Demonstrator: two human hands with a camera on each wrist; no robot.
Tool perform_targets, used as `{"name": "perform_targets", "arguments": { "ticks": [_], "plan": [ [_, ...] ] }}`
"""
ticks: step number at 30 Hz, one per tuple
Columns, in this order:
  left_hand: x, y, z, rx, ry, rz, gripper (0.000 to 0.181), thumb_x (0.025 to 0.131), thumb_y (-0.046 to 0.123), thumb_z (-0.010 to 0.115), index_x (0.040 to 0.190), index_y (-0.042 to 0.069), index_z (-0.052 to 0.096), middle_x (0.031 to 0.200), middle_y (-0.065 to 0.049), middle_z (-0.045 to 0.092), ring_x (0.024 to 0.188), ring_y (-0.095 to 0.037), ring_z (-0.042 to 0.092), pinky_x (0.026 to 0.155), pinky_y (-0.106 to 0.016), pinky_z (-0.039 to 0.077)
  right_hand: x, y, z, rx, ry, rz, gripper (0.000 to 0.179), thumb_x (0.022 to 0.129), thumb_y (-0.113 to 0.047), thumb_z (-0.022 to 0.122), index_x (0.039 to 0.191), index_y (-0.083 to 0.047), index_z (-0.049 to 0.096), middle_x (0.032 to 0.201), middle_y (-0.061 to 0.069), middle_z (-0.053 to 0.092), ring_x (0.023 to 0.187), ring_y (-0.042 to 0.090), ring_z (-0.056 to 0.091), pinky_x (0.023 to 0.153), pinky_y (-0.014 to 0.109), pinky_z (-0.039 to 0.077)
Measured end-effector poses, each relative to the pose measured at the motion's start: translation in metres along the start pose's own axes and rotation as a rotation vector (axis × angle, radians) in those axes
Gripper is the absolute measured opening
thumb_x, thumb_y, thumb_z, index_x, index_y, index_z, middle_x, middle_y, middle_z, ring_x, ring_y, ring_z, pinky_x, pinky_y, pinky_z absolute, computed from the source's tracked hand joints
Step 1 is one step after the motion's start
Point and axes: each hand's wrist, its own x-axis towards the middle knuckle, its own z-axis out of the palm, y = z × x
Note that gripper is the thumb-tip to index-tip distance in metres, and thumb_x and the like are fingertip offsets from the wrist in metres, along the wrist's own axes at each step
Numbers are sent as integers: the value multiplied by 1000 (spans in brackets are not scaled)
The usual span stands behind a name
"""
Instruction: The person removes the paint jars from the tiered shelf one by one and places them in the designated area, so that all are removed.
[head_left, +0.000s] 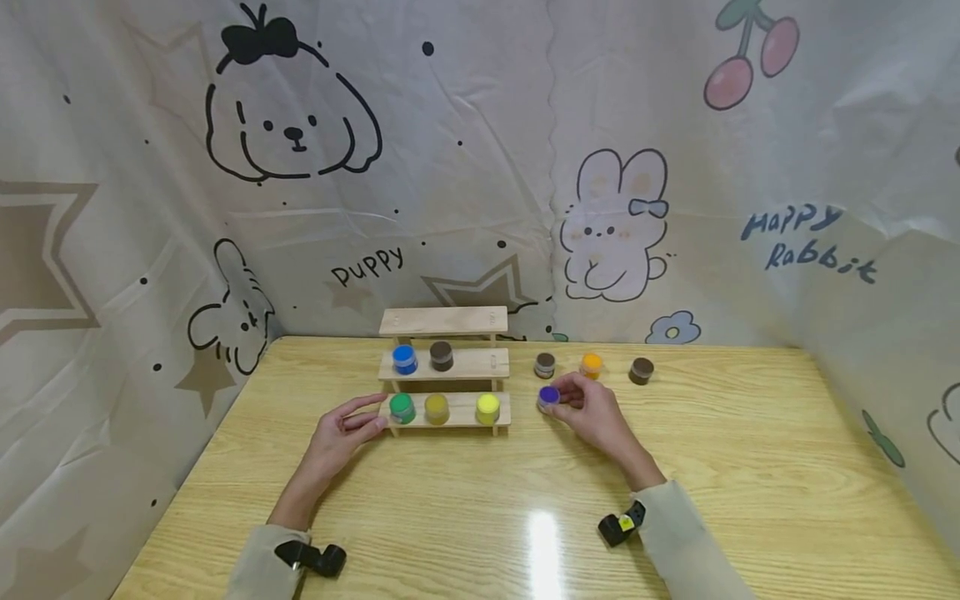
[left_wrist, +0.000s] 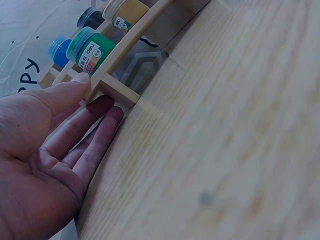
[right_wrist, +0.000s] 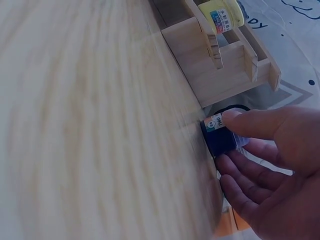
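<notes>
In the head view, my left hand point(head_left: 335, 439) holds the left end of a three-step wooden rack point(head_left: 444, 321), thumb and fingers about its lowest step. In the left wrist view, the thumb touches the step's edge and the fingers lie by its leg. My right hand point(head_left: 597, 416) pinches a purple paint jar point(head_left: 549, 397) at the table surface, right of the rack. On the lowest step stand a green paint jar point(head_left: 402, 407), an ochre paint jar point(head_left: 437, 408) and a yellow paint jar point(head_left: 487, 407). The middle step bears a blue paint jar point(head_left: 405, 359) and a dark paint jar point(head_left: 441, 356).
Behind my right hand, a dark brown jar point(head_left: 544, 364), an orange jar point(head_left: 591, 365) and another dark jar point(head_left: 641, 370) stand on the wooden table point(head_left: 420, 517). A printed cloth point(head_left: 472, 183) hangs behind the table and along its sides.
</notes>
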Motion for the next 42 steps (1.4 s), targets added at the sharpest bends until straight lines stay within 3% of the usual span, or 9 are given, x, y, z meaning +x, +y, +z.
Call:
{"name": "perform_targets", "arguments": {
  "ticks": [31, 42],
  "plan": [
    [-1, 2, 0, -11, -2, -12, 46, 99, 12, 71, 142, 1, 59, 123, -23, 70, 101, -8, 72, 86, -22, 56, 3, 1, 3, -1, 10, 7, 32, 88, -4, 81, 116, 0, 67, 110, 13, 71, 98, 25, 68, 89, 38, 57],
    [-1, 2, 1, -11, 0, -7, 46, 99, 10, 71, 142, 1, 59, 122, -23, 70, 100, -8, 72, 85, -23, 56, -3, -18, -9, 4, 41, -28, 40, 91, -12, 81, 125, 1, 65, 125, 18, 66, 116, 34, 62, 101, 48, 51]
  ]
}}
